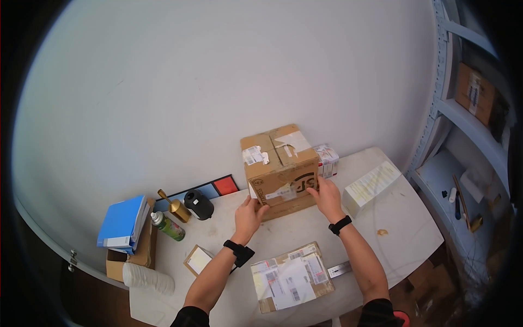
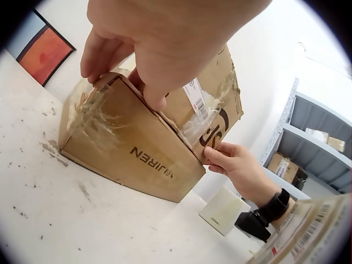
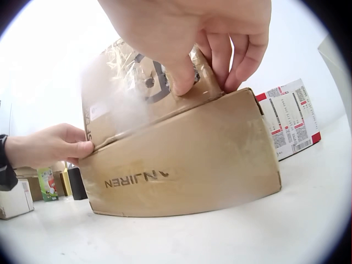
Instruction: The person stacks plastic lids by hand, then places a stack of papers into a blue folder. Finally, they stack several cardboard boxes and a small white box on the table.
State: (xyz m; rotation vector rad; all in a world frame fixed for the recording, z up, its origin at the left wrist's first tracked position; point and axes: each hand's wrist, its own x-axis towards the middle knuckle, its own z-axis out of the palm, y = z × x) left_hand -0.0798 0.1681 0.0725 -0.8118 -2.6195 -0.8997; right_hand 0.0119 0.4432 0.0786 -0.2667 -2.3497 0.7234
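Observation:
Against the wall at the back of the table, a cardboard box (image 1: 280,174) with a black SF logo and torn labels rests on a lower cardboard box (image 3: 187,176) printed with ANJIREN. My left hand (image 1: 249,219) grips the upper box at its lower left corner, thumb on the front face. At the lower right corner my right hand (image 1: 328,199) holds the same box, thumb in front and fingers round the side. Both wrist views show the fingers close to the seam between the two boxes. Wrinkled clear tape covers part of the upper box's front.
A label-covered flat parcel (image 1: 291,280) lies near the front edge. Right of the stack are a white box (image 1: 371,188) and a red-and-white carton (image 3: 291,118). Leftward stand a black container (image 1: 199,205), a spray can (image 1: 170,228) and blue binders (image 1: 121,220). Metal shelving (image 1: 441,106) rises at right.

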